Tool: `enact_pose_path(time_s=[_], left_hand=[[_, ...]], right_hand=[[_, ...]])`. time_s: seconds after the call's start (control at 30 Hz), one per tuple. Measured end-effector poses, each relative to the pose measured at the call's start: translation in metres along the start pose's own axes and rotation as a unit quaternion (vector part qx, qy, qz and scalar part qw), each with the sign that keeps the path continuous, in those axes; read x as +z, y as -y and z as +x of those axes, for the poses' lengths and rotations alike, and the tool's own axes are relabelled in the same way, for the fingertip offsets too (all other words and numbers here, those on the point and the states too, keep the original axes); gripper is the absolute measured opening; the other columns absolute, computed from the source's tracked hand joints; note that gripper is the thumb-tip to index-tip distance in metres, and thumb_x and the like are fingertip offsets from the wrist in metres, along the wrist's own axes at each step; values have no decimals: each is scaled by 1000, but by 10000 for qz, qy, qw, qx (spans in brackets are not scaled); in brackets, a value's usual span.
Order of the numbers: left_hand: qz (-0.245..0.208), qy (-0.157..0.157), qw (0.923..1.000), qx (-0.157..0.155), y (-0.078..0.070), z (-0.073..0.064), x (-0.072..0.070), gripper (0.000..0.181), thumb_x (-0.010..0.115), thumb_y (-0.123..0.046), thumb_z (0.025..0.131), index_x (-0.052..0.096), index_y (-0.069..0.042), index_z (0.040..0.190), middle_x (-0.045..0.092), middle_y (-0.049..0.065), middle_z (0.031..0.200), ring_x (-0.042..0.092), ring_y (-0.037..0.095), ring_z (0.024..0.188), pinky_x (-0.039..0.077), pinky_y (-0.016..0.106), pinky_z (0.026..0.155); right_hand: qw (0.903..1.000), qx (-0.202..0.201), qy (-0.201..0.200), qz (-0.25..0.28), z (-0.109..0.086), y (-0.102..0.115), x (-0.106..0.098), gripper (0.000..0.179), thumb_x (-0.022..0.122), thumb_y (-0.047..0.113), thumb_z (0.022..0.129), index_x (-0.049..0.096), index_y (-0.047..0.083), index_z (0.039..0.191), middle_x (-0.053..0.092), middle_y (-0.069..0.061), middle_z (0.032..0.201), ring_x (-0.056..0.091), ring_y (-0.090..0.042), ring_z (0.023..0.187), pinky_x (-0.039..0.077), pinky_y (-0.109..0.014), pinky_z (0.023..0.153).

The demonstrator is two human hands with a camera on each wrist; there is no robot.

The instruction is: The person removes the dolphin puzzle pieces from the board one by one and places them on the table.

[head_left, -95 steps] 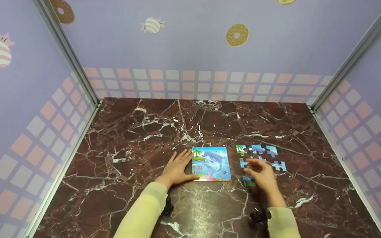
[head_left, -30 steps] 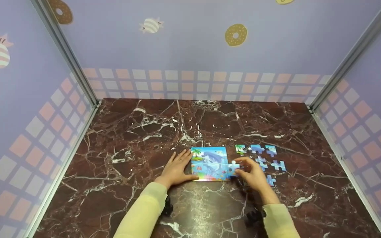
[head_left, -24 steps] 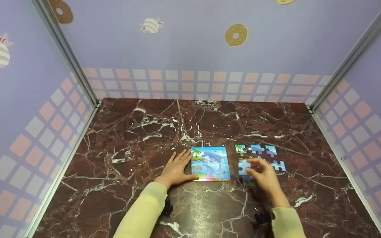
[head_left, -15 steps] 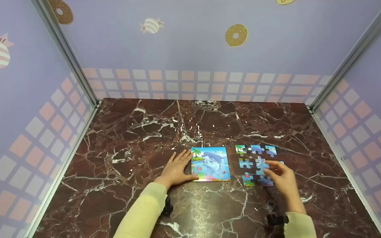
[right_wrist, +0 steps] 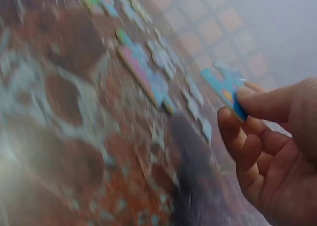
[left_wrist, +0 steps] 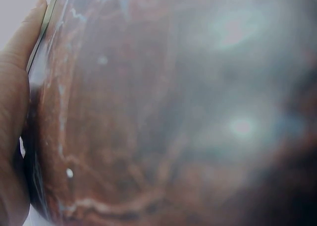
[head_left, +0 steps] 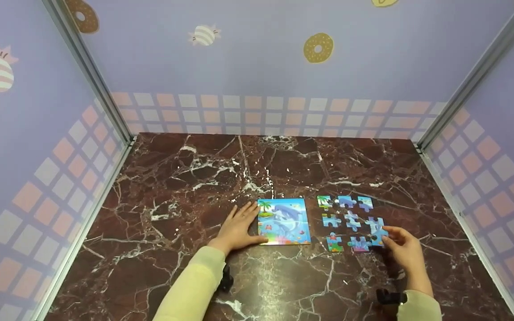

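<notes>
My left hand (head_left: 237, 227) lies spread on the table, its fingertips at the left edge of a dolphin picture board (head_left: 286, 220) and its thumb over the lower left corner. In the left wrist view the thumb side of that hand (left_wrist: 15, 97) shows along the board's thin edge. My right hand (head_left: 405, 250) pinches a blue jigsaw piece (head_left: 377, 236) between thumb and fingers, at the lower right of the laid-out pieces. The right wrist view has this jigsaw piece (right_wrist: 223, 87) raised above the table and tilted.
Several loose jigsaw pieces lie in spaced rows right of the board, among them a palm tree piece (head_left: 324, 202), a middle piece (head_left: 352, 220) and a coral piece (head_left: 359, 244). Patterned walls (head_left: 257, 67) enclose the dark marbled table (head_left: 194, 178).
A second ago my right hand held a jigsaw piece against the board's right edge. It has since carried it rightward across the loose pieces to their lower right. My left hand has stayed put.
</notes>
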State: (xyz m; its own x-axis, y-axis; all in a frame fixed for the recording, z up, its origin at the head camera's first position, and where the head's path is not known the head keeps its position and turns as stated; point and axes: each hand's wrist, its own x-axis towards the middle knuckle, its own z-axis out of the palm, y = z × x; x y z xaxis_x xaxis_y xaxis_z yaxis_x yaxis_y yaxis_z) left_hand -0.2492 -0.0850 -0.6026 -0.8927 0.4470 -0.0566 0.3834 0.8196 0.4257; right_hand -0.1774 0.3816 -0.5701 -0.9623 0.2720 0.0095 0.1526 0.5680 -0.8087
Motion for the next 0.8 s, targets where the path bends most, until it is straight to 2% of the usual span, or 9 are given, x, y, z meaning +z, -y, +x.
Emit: enact_pose_path(time_s=[0.1, 0.23, 0.33, 0.47, 0.67, 0.8], left_hand=[[28, 17, 10000, -3, 1, 0, 1, 109, 63, -79, 83, 22, -21, 166, 15, -3, 175, 12, 21, 163, -1, 50, 135], [55, 12, 10000, -11, 2, 1, 2, 110, 63, -79, 83, 21, -22, 166, 14, -4, 175, 10, 19, 163, -2, 49, 135], [30, -16, 10000, -3, 2, 1, 2, 110, 64, -78, 83, 22, -21, 166, 15, -4, 175, 11, 20, 163, -2, 50, 135], [28, -6, 10000, -4, 1, 0, 0, 109, 65, -77, 83, 22, -20, 166, 16, -3, 175, 12, 21, 163, -1, 50, 135], [48, -9, 10000, 2, -2, -3, -4, 108, 65, -76, 84, 24, -18, 166, 17, -1, 174, 13, 22, 163, 1, 51, 135], [108, 14, 9999, -22, -4, -4, -5, 108, 65, -76, 84, 24, -18, 166, 18, -1, 174, 13, 22, 163, 1, 51, 134]], right_hand=[[9990, 191, 188, -357, 1, -7, -2, 31, 68, 10, 99, 68, -1, 128, 71, -19, 108, 60, 3, 81, 53, -19, 70], [9970, 196, 211, -719, 2, -12, 0, 31, 66, 9, 100, 67, -1, 129, 70, -28, 116, 69, -24, 93, 58, -39, 85], [9956, 186, 203, -893, 4, -12, 2, 31, 64, 8, 100, 66, -2, 129, 69, -29, 114, 66, -40, 101, 55, -53, 87], [9924, 172, 265, -1187, 5, -12, 4, 30, 64, 8, 99, 67, -3, 127, 68, -28, 110, 64, -42, 98, 54, -52, 82], [9904, 97, 267, -1353, 6, -13, 5, 28, 65, 8, 97, 70, -4, 123, 66, -30, 114, 64, -44, 101, 52, -59, 88], [9922, 131, 226, -1216, 6, -13, 5, 29, 66, 10, 98, 69, -3, 123, 66, -28, 111, 64, -41, 98, 55, -47, 79]])
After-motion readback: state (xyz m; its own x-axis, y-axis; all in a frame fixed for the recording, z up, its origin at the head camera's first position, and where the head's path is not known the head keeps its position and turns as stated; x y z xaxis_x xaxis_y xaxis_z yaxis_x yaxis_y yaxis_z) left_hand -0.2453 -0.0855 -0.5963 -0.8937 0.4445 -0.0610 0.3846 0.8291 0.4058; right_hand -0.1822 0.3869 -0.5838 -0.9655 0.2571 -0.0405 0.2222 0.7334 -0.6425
